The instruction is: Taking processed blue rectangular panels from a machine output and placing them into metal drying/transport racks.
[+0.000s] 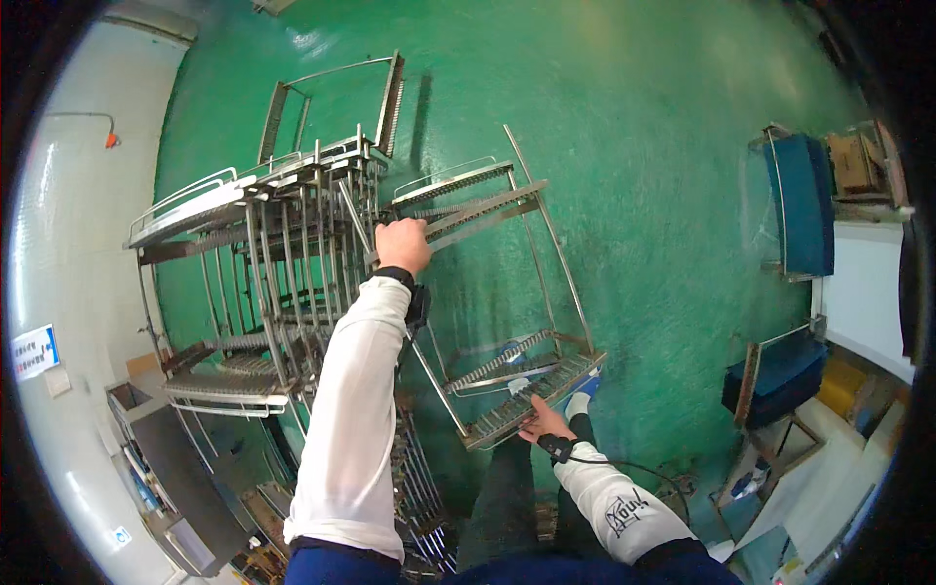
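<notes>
A metal rack (494,206) with slotted bars and thin upright rods stands tilted in front of me, between both hands. My left hand (403,244) is closed round the left end of its upper slotted bar. Lower down, my right hand (548,421) grips the near edge of the bottom slotted bar, thumb on top and the other fingers partly hidden beneath. Just left of the held rack is a dense cluster of similar metal racks (283,234), close to my left wrist.
Behind the cluster stands another metal frame (390,107). A grey cabinet (185,468) is at the lower left by the white wall (58,214). On the right are frames with dark blue cloth (805,205) and a cardboard box (854,162). The floor (643,244) is green and glossy.
</notes>
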A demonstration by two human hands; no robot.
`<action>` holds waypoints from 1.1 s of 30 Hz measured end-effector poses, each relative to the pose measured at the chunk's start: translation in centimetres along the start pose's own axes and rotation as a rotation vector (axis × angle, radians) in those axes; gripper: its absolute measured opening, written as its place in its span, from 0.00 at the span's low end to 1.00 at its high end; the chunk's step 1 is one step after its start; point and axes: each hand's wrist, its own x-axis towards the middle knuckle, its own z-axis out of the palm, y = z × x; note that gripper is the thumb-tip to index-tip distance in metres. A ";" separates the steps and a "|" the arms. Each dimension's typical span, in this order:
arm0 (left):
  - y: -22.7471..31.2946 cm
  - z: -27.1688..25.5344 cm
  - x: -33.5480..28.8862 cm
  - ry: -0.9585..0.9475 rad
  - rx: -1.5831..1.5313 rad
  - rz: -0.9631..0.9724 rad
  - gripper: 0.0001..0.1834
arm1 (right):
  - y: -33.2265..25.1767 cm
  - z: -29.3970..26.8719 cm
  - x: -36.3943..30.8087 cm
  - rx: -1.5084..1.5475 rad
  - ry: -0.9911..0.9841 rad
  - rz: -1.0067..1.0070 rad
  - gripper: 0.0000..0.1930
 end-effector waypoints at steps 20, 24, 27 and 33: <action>-3.5 10.5 9.1 0.335 -0.049 0.274 0.19 | -1.7 0.6 9.9 0.249 -0.434 -0.109 0.19; -4.1 12.5 7.7 0.450 -0.086 0.067 0.25 | -1.9 -0.9 9.2 0.261 -0.269 -0.024 0.25; -2.8 13.4 5.3 0.410 -0.121 0.021 0.24 | -2.5 -2.6 6.8 0.151 -0.095 -0.004 0.23; 2.4 22.9 -5.2 0.024 -0.409 0.086 0.18 | -3.0 -4.2 2.8 -0.209 0.108 -0.060 0.20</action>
